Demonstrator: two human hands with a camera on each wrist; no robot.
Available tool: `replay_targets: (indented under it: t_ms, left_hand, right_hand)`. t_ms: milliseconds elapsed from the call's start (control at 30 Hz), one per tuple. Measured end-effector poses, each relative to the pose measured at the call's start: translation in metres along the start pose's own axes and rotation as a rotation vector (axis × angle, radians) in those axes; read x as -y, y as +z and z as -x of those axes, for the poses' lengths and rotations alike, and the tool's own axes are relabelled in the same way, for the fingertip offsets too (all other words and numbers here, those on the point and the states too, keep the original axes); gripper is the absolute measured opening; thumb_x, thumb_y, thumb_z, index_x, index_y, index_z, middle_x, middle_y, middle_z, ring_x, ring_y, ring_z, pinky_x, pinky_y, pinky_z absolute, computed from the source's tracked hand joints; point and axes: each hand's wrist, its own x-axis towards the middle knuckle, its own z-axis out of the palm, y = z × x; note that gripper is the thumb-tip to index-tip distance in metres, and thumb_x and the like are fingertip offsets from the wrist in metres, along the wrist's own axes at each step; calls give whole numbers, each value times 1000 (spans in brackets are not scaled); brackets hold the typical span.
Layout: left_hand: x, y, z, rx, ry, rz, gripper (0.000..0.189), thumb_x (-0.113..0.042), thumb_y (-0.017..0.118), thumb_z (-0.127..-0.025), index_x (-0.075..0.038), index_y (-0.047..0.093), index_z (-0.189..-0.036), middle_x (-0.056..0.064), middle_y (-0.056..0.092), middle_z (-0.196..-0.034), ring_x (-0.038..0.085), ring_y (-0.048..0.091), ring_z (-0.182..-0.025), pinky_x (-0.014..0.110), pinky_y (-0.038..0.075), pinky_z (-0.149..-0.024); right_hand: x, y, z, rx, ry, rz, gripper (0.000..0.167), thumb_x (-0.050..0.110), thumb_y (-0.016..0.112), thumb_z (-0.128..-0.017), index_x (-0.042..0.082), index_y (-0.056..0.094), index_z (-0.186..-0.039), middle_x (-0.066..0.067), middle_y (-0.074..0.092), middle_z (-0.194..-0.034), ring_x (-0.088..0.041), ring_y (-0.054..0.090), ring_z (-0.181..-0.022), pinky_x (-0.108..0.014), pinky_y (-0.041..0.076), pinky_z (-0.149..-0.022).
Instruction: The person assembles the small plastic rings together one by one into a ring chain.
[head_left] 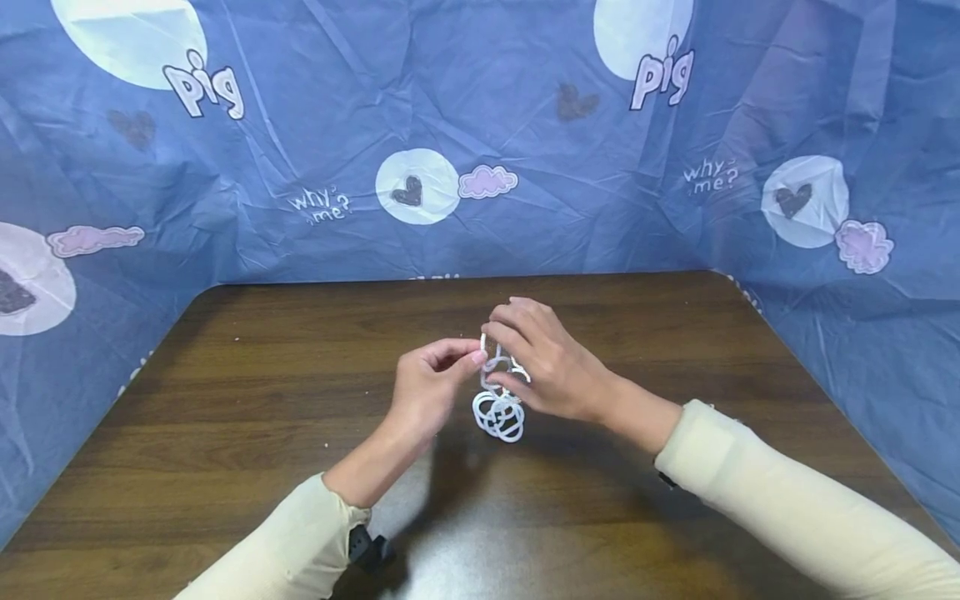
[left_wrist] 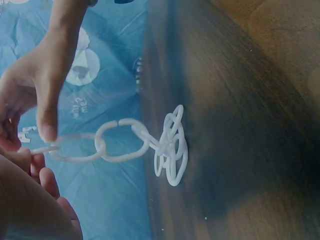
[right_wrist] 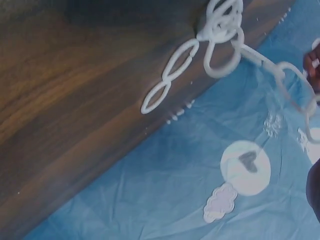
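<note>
A chain of white oval links (head_left: 499, 408) hangs between the hands, its upper links strung upward and its lower ones heaped on the table. My left hand (head_left: 429, 385) pinches the top link between thumb and index finger. Close on the other side, my right hand (head_left: 551, 358) reaches over the upper links, fingers bent and thumb spread apart from them. In the left wrist view, the right thumb (left_wrist: 47, 117) is right beside a raised link (left_wrist: 120, 159). Two links (right_wrist: 166, 80) trail off the heap in the right wrist view.
The brown wooden table (head_left: 285, 400) carries a few tiny white specks. Blue printed cloth (head_left: 525, 233) stands as a wall behind it and along both sides. Dark wrist devices (head_left: 367, 548) sit below the pale sleeves (head_left: 300, 533).
</note>
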Motion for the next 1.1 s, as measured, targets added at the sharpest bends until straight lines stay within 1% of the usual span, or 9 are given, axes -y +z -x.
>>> replay_targets:
  t_ms: [67, 133, 233, 367, 467, 667, 767, 867, 1100]
  left_hand:
    - [1, -2, -2, -22, -35, -15, 13, -8, 72, -85, -1, 74, -96, 6, 71, -92, 11, 60, -82, 22, 47, -73]
    - [2, -4, -3, -38, -66, -14, 15, -9, 71, -86, -1, 73, -98, 7, 71, -94, 11, 60, -82, 24, 47, -74]
    - [3, -6, -4, -51, -94, -4, 16, -10, 71, -87, -1, 73, -100, 7, 71, -92, 13, 61, -83, 27, 47, -76]
    - [3, -8, -4, -53, -96, 11, 18, -9, 70, -87, 1, 72, -101, 2, 71, -87, 21, 62, -86, 28, 46, -76]
    - [3, -9, -5, -53, -93, 20, 18, -8, 69, -87, 2, 71, -102, 1, 72, -87, 23, 62, -88, 26, 46, -76]
    - [4, -10, -5, -60, -97, 20, 18, -9, 70, -87, 2, 71, -102, 1, 72, -88, 15, 61, -82, 23, 45, -74]
    - [4, -10, -5, -60, -95, 22, 18, -8, 70, -87, 3, 71, -101, 1, 72, -86, 15, 61, -82, 24, 45, -75]
    - [5, -10, -5, -59, -91, 23, 17, -7, 70, -87, 3, 71, -100, 1, 71, -85, 16, 61, -83, 24, 45, -75]
    - [5, -11, -5, -51, -105, 14, 16, -8, 70, -87, 1, 72, -100, 1, 71, -86, 11, 60, -81, 25, 45, -77]
  right_hand:
    - [-6, -4, 0, -21, 24, -19, 58, 20, 79, -77, -6, 53, -121, -20, 54, -117, -35, 48, -115, -48, 33, -105]
    - [-13, -8, 0, -45, 75, -29, 59, 20, 78, -77, -6, 52, -123, -20, 54, -118, -35, 48, -114, -48, 34, -101]
    - [-25, -11, 4, -78, 197, -43, 53, 15, 76, -79, -6, 53, -124, -18, 55, -117, -34, 49, -110, -47, 35, -94]
    - [-38, -7, 15, -41, 370, -88, 43, 10, 74, -82, -3, 58, -119, -15, 59, -113, -30, 51, -105, -45, 34, -88]
    - [-45, -1, 23, 82, 472, -114, 39, 13, 74, -83, -1, 61, -117, -12, 61, -114, -28, 51, -105, -43, 34, -86]
    - [-53, 12, 32, 474, 629, -95, 50, 19, 75, -83, 4, 58, -127, -11, 59, -124, -28, 50, -112, -46, 34, -88]
    - [-56, 19, 36, 615, 673, -77, 55, 19, 76, -82, 5, 55, -132, -13, 56, -129, -30, 48, -115, -48, 34, -89]
    - [-60, 26, 41, 694, 671, -38, 58, 18, 76, -82, 7, 54, -135, -13, 54, -132, -31, 47, -117, -50, 34, -88]
    - [-64, 38, 44, 821, 603, 2, 58, 16, 74, -83, 18, 54, -138, -9, 53, -134, -29, 45, -115, -51, 32, -88]
